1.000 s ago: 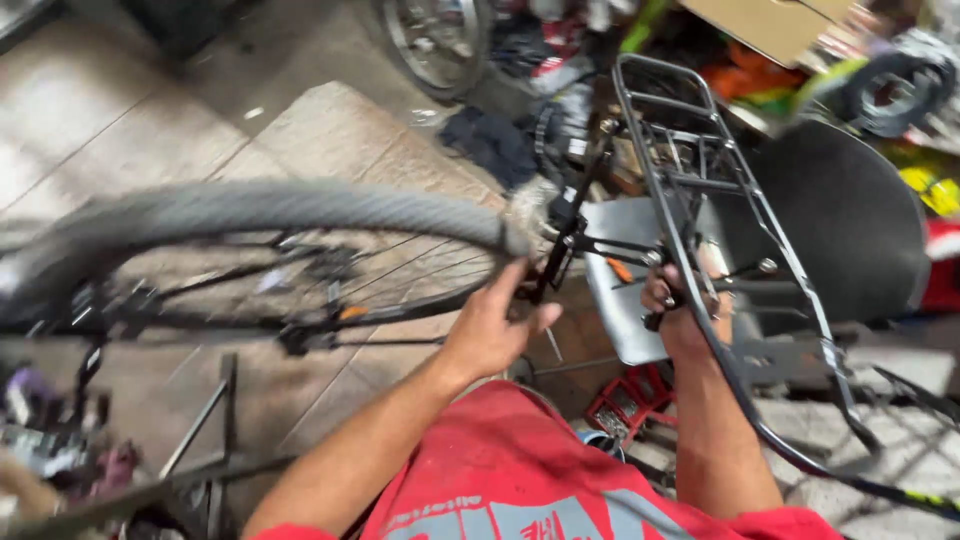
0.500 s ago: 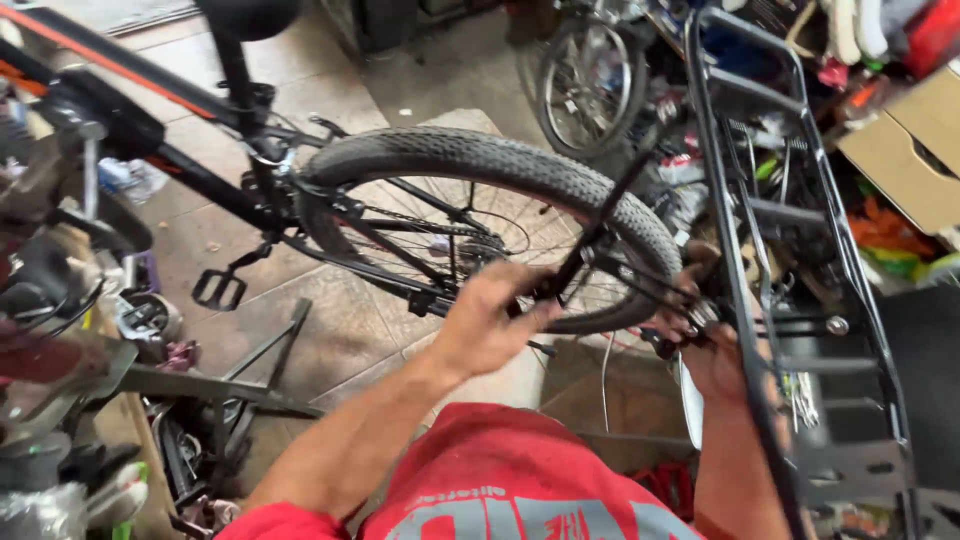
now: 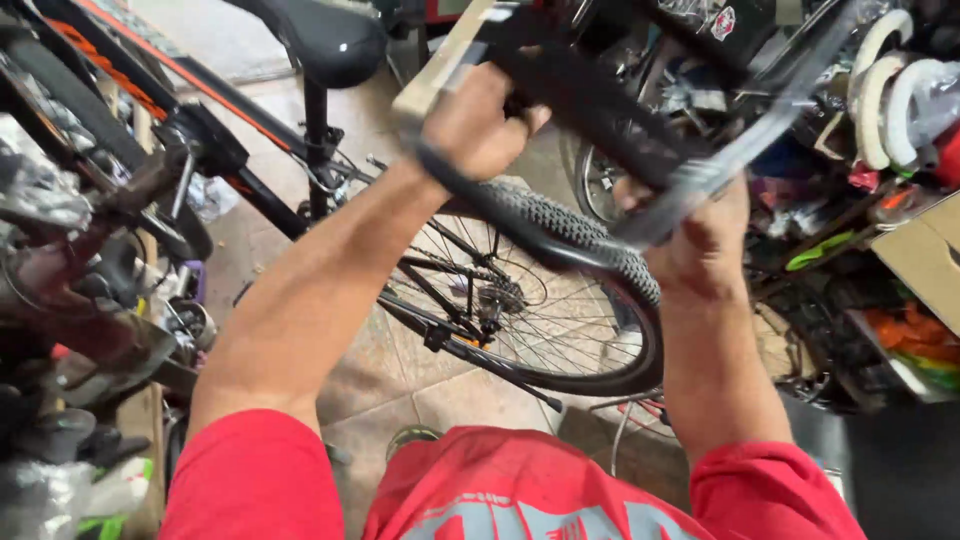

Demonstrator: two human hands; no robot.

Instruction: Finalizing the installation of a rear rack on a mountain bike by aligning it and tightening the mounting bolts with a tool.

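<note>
Both hands were raised, holding the black tubular metal rear rack (image 3: 600, 110). Left hand (image 3: 480, 125) clenched on its curved lower tube; right hand (image 3: 700, 235) gripped a blurred strut. Rack sat above and between the grips, over the knobby black rear wheel (image 3: 560, 300).

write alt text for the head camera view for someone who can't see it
Seen from above, a person in a red shirt lifts a black metal bicycle rack, blurred by motion, with the left hand and right hand gripping its frame. Below stands a bicycle with a knobby rear wheel and black saddle on a tiled floor, amid workshop clutter.
</note>
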